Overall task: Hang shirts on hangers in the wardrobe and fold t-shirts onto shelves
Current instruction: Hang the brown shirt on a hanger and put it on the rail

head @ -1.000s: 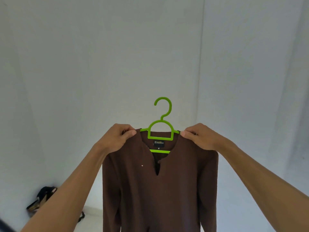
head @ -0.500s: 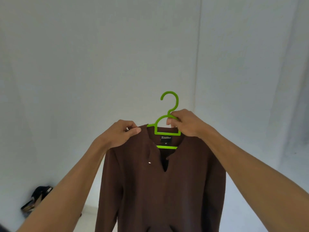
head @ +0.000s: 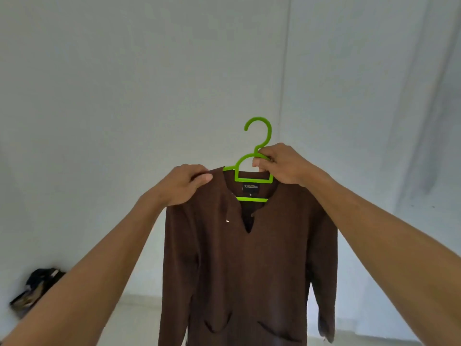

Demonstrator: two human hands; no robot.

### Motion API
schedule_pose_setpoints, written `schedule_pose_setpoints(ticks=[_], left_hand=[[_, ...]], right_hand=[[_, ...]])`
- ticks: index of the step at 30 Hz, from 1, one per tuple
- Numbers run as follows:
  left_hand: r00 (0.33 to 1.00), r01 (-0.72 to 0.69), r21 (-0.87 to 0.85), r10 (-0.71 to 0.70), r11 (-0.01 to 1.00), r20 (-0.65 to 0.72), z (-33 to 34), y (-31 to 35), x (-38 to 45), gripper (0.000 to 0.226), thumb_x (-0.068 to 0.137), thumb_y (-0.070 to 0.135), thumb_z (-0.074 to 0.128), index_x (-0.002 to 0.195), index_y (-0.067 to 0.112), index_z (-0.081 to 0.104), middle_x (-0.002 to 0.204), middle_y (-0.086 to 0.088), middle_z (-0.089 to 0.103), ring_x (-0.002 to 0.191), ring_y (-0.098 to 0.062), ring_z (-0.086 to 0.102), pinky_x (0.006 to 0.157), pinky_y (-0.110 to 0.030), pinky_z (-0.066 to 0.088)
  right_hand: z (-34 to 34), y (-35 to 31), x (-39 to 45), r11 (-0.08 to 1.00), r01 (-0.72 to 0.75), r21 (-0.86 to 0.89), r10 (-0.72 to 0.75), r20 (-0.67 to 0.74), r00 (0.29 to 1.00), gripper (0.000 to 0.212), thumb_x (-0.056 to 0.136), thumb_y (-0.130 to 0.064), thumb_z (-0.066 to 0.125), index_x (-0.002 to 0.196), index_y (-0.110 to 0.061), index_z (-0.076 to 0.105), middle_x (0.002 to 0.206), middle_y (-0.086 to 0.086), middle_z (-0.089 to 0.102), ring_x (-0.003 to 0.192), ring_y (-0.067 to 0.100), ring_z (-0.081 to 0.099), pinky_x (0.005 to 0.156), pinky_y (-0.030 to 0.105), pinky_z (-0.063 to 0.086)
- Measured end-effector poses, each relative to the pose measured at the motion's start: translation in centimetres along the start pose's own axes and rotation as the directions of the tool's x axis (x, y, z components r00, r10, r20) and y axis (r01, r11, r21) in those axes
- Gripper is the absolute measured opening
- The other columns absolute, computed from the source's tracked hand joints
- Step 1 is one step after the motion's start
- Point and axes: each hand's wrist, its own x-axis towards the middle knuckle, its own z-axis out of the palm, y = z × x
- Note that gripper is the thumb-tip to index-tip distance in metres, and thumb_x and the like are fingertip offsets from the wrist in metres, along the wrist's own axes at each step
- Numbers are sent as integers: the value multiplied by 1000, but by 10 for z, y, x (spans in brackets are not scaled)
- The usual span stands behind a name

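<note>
Nearest the camera, two bare forearms reach forward and upward from the lower corners, partly covering the shirt's outer edges. Left hand (head: 183,184): grip closed on the shirt's left shoulder fabric, thumb pressed against curled fingers. Right hand (head: 280,163): grip clamped round the hanger at the base of its hook stem, fingers wrapped over the top arch.

Brown shirt (head: 245,258): held up in mid-air in front of the person, draped on the green hanger (head: 253,179). Long axis vertical, collar uppermost, hem running out of the bottom edge. Front faces the camera. Long sleeves hang down both sides. Neckline is a collarless slit, open in a narrow V. A dark label with pale lettering shows inside the back of the neck, lettering too small to read. Two pocket openings sag near the lower front. A small bright speck sits left of the slit.

Hanger: bright green plastic, hook upright and curling toward the left, free of any rail. Its lower crossbar shows through the neck opening.

Beyond, at lower left, a dark heap of items (head: 37,288) lies on the pale floor (head: 139,320) against the white wall (head: 124,83), blurred. A wall corner runs vertically behind the hook.
</note>
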Motion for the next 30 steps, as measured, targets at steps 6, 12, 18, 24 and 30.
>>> schedule_pose_setpoints(ticks=[6, 12, 18, 24, 30], left_hand=[[992, -21, -55, 14, 998, -125, 22, 7, 23, 22, 101, 28, 56, 99, 15, 73, 91, 2, 71, 88, -16, 62, 72, -23, 40], [995, -50, -128, 38, 990, -93, 51, 7, 51, 20, 99, 29, 59, 97, 15, 74, 88, 0, 71, 86, -18, 63, 71, -26, 40], [990, -127, -256, 138, 958, 28, 111, 48, 86, 20, 98, 28, 61, 96, 14, 74, 87, -2, 72, 85, -19, 65, 71, -28, 45], [971, -152, -354, 206, 923, 120, 178, 114, 127, 18, 98, 28, 62, 95, 16, 74, 89, -3, 73, 88, -21, 67, 82, -38, 52], [952, -224, -388, 286, 894, 111, 263, 211, 173, 18, 99, 29, 59, 88, 20, 71, 80, -1, 70, 77, -21, 65, 66, -25, 44]], right_hand=[[-12, 17, -24, 991, -132, 9, 132, -12, 991, 38, 93, -52, 61, 121, -27, 66, 103, -6, 70, 94, 11, 64, 88, 30, 47], [-20, 65, -74, 940, -322, -109, 326, 13, 945, 26, 99, -30, 58, 121, -19, 69, 115, 0, 69, 107, 18, 62, 95, 31, 46], [-39, 112, -123, 892, -427, -148, 413, -115, 903, 23, 100, -35, 58, 107, -18, 72, 96, -5, 66, 90, 14, 58, 77, 26, 39], [-84, 166, -172, 861, -491, -136, 450, -249, 858, 26, 99, -39, 59, 101, -16, 72, 89, -4, 66, 83, 13, 59, 67, 21, 39], [-146, 245, -227, 807, -578, -117, 516, -334, 789, 23, 96, -42, 62, 84, -25, 68, 80, -4, 67, 75, 8, 59, 60, 20, 38]])
